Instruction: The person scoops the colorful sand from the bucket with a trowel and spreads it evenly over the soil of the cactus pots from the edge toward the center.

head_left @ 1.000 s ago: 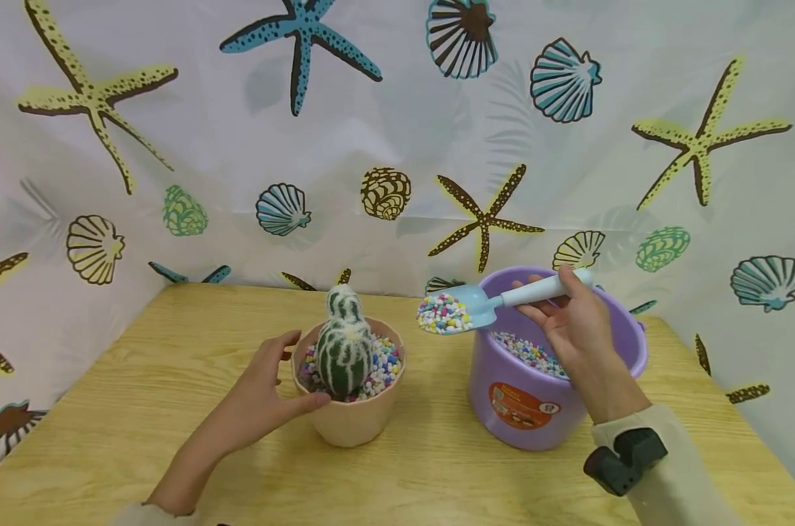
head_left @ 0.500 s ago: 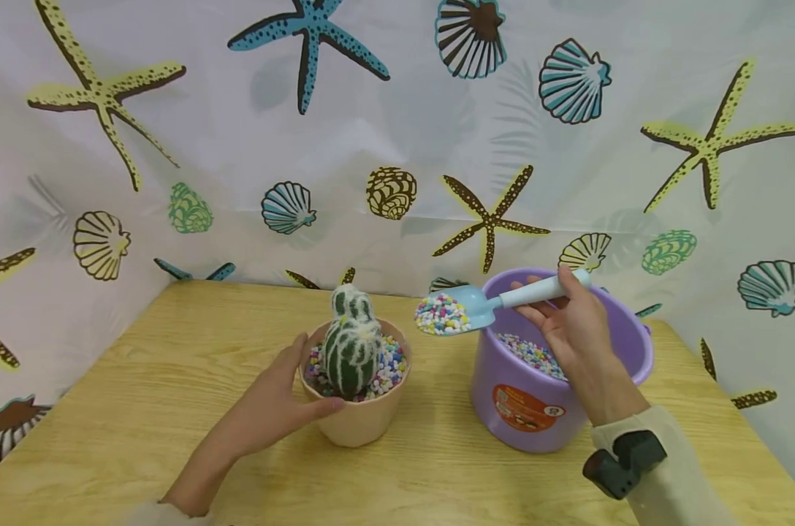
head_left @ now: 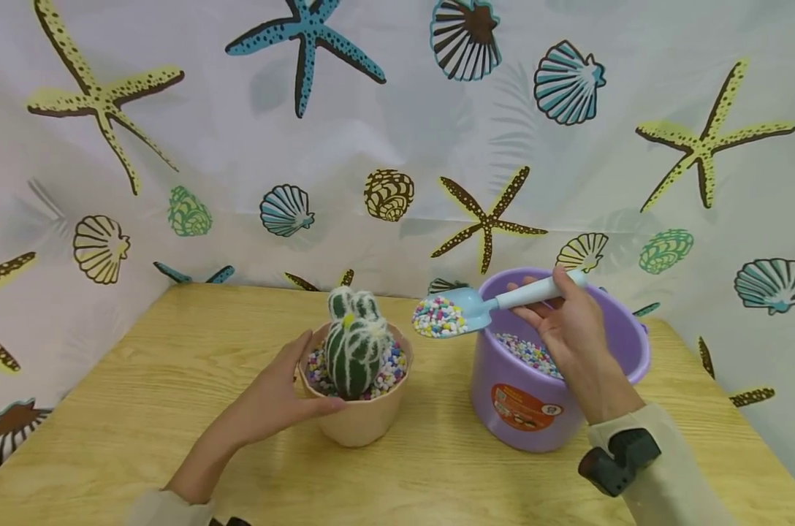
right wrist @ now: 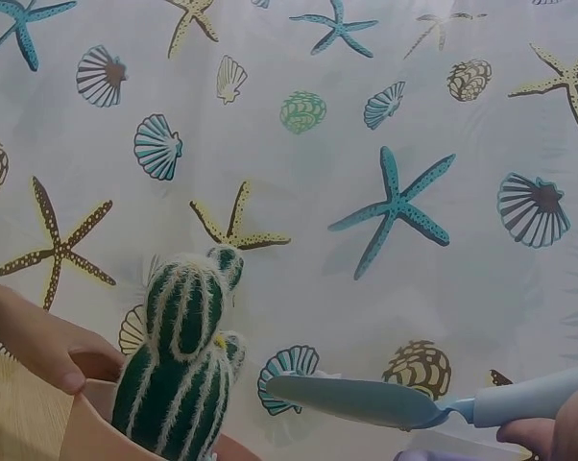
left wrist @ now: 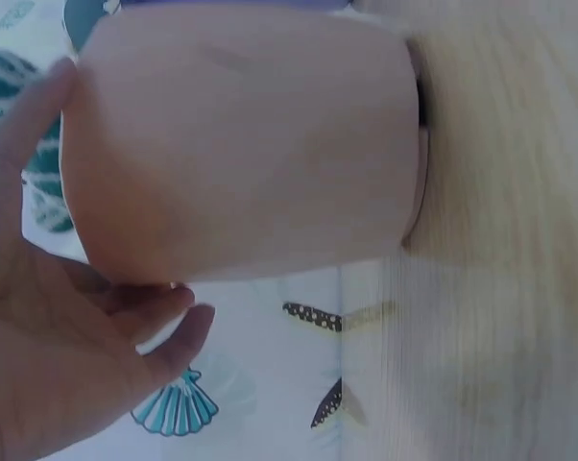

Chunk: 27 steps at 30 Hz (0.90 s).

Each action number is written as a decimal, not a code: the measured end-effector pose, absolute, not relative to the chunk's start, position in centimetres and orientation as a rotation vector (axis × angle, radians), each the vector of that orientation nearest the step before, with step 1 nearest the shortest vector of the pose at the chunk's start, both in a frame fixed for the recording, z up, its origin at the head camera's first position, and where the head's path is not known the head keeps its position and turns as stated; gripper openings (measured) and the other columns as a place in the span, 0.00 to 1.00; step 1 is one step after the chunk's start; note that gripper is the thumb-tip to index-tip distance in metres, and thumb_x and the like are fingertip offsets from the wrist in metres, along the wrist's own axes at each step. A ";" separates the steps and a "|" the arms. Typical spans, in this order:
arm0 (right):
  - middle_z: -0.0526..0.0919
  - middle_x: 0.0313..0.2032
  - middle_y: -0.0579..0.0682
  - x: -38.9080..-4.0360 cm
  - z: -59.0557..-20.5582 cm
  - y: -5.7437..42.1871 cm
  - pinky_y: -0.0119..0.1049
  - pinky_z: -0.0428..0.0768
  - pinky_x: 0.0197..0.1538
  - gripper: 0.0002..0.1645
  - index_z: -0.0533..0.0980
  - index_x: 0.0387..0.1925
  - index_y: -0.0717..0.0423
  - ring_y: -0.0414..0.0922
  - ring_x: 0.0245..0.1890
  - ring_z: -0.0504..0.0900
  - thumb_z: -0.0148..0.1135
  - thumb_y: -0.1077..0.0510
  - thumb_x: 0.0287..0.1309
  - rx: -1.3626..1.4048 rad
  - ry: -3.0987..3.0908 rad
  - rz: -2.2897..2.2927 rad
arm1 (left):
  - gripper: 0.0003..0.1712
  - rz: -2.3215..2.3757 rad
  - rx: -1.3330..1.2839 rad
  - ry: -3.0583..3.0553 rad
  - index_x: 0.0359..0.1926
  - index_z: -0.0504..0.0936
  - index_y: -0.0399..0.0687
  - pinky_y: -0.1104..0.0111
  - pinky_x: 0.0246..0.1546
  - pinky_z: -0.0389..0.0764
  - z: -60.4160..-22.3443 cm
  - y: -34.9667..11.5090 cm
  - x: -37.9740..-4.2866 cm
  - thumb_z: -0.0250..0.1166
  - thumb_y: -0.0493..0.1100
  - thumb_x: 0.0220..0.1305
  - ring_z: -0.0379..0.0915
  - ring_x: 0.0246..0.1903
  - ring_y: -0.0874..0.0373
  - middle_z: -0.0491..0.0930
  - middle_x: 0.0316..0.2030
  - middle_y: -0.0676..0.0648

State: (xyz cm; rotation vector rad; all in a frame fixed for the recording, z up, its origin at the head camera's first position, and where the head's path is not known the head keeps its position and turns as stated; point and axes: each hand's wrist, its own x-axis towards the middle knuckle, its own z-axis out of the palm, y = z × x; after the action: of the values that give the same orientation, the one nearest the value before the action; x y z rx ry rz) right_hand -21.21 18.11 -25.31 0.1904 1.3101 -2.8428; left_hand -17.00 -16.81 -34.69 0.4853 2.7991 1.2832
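A pale peach flowerpot (head_left: 361, 422) stands on the table, holding multicoloured pebbles (head_left: 389, 372) and a green cactus (head_left: 353, 358) with white fuzz. My left hand (head_left: 275, 394) grips the pot's left side, thumb at the front rim and fingers around the far left side, as the left wrist view (left wrist: 54, 327) also shows. To the right, my right hand (head_left: 571, 321) holds a light blue trowel (head_left: 532, 294) by its handle, roughly level. Its scoop carries a heap of coloured pebbles (head_left: 439, 315) and hangs between the pot and a purple bucket (head_left: 512, 387).
The bucket, with an orange label (head_left: 525, 408), stands right of the pot and has more coloured pebbles (head_left: 529, 354) inside. A wooden table (head_left: 174, 365) lies under everything. Behind it hangs a white cloth (head_left: 345, 146) printed with starfish and shells.
The left hand has closed in on the pot's rim. The cactus has turned with the pot, bringing a second small lobe into sight. The loaded trowel has stayed nearly still.
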 end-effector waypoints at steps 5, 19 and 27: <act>0.63 0.50 0.59 -21.2 -25.5 17.9 0.51 0.67 0.62 0.10 0.58 0.46 0.51 0.55 0.48 0.80 0.40 0.50 0.72 0.184 1.320 -2.834 | 0.61 1.249 0.597 2.788 0.75 0.43 0.50 0.34 0.62 0.53 -35.0 -17.5 -17.8 0.71 0.61 0.52 0.40 0.71 0.33 0.45 0.73 0.34; 0.63 0.50 0.59 -21.3 -25.1 17.9 0.52 0.65 0.63 0.10 0.58 0.45 0.51 0.56 0.49 0.78 0.41 0.50 0.71 0.164 1.315 -2.844 | 0.63 1.128 0.280 2.993 0.75 0.42 0.56 0.41 0.48 0.74 -34.0 -14.2 -15.9 0.65 0.73 0.48 0.67 0.55 0.26 0.46 0.70 0.28; 0.63 0.51 0.58 -21.2 -25.3 17.9 0.52 0.63 0.65 0.09 0.58 0.47 0.49 0.62 0.67 0.61 0.39 0.50 0.72 0.180 1.284 -2.823 | 0.67 1.260 0.553 2.825 0.74 0.40 0.37 0.38 0.61 0.61 -34.8 -15.7 -18.0 0.72 0.61 0.49 0.46 0.69 0.32 0.38 0.71 0.30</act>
State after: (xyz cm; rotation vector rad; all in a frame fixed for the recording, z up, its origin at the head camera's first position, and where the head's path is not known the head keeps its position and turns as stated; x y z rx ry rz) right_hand -21.24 17.93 -25.31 0.1799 1.2843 -2.8233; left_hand -18.03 -15.73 -34.80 0.5531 2.8253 1.2603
